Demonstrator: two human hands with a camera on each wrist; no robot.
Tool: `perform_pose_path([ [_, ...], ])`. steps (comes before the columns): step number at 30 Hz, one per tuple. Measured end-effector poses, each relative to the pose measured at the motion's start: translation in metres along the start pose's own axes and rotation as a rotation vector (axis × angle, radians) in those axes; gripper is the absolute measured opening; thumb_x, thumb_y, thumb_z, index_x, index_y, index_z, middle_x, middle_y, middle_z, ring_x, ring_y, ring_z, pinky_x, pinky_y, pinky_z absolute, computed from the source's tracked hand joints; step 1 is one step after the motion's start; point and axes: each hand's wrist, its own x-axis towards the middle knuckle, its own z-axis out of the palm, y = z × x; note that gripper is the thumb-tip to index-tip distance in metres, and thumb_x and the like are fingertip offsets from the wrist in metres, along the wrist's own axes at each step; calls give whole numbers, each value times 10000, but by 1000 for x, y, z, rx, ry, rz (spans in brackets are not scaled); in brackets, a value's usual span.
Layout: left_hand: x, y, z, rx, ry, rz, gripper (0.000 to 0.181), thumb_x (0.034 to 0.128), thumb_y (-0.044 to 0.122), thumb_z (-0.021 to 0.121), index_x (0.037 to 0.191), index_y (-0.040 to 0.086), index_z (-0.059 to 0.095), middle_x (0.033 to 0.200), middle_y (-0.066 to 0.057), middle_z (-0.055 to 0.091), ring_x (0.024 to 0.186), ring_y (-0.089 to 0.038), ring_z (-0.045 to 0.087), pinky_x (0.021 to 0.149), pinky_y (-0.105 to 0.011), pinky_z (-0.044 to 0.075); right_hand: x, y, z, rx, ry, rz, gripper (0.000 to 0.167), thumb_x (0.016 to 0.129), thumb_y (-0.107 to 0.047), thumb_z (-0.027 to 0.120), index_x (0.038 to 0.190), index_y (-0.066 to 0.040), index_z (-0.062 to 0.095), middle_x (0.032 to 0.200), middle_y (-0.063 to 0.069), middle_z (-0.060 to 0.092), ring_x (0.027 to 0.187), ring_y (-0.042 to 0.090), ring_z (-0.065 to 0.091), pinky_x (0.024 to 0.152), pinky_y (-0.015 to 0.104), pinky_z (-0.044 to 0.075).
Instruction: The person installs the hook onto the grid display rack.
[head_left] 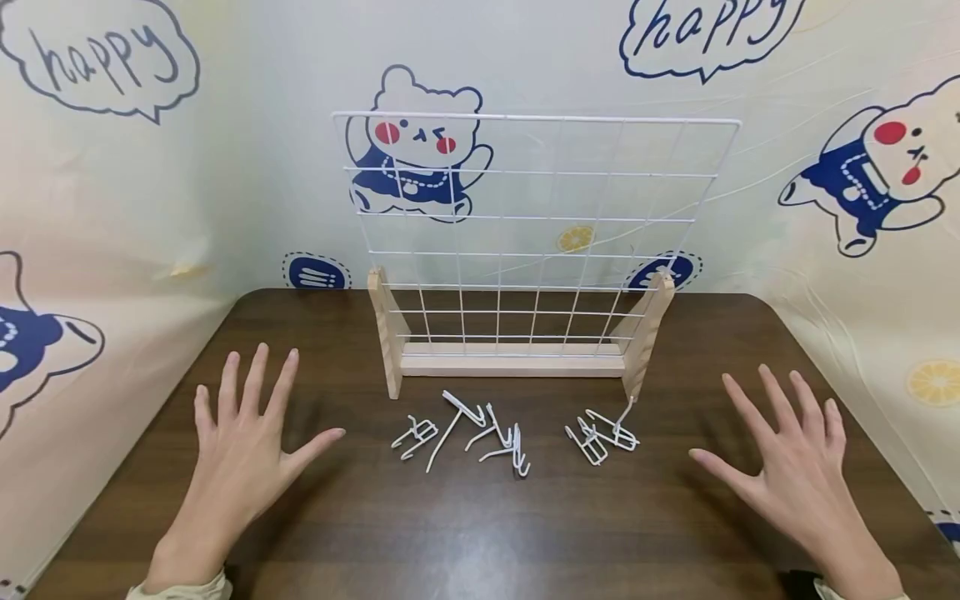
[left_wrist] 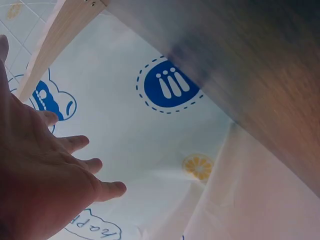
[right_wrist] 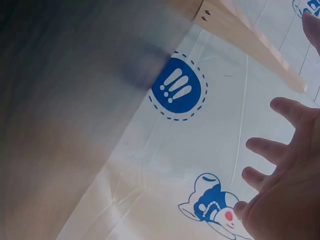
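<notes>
Left hand: fingers spread wide, thumb out, grasping nothing. Right hand: same, splayed and released. Both sit over the brown table; can't tell if palms touch it. White wire hooks lie between them: four in the left group, two in the right pair, neither group touched. White wire grid stands upright in its wooden stand just behind the hooks. Table's back edge runs behind stand; outer fingers near side edges. Room: gap between each thumb and nearest hooks, plus broad tabletop in front.
</notes>
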Motion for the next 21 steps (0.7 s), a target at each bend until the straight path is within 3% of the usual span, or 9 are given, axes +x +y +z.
perform_pose_path([
  [5, 4, 5, 4, -4, -8, 28, 1111, 750, 682, 721, 1608, 258, 157, 1658, -133, 106, 1515, -373, -12, 1137, -719, -39, 0, -2, -3, 43, -10, 14, 1010, 706, -538, 820, 1558, -287, 342, 1599, 183, 260, 1495, 392, 89, 1162, 669, -54],
  [11, 10, 19, 4, -83, 0, 110, 995, 815, 613, 707, 1598, 245, 215, 1620, -158, 225, 1487, -391, 141, 1153, -696, 28, 0, -7, -9, 184, 26, 13, 1013, 764, -339, 846, 1583, -177, 272, 1596, 205, 248, 1444, 444, 201, 1172, 658, 105],
  [14, 12, 26, 4, -154, 22, 138, 896, 858, 519, 713, 1577, 198, 287, 1578, -166, 313, 1453, -389, 236, 1156, -678, 79, 3, -10, -10, 219, 12, 11, 977, 807, -283, 827, 1588, -172, 251, 1571, 224, 281, 1402, 467, 260, 1163, 637, 177],
  [18, 17, 32, 3, -229, 37, 152, 768, 909, 398, 709, 1531, 102, 369, 1524, -165, 402, 1395, -379, 343, 1152, -637, 168, 11, -17, -11, 224, -61, 29, 895, 874, -275, 779, 1590, -216, 247, 1483, 268, 369, 1312, 487, 355, 1017, 705, 314],
  [21, 27, 33, 1, -273, 22, 156, 697, 944, 351, 688, 1505, 58, 397, 1508, -165, 425, 1368, -378, 386, 1143, -606, 230, 16, -26, -10, 223, -112, 27, 824, 908, -279, 748, 1581, -245, 274, 1354, 246, 491, 1201, 444, 473, 872, 684, 419],
])
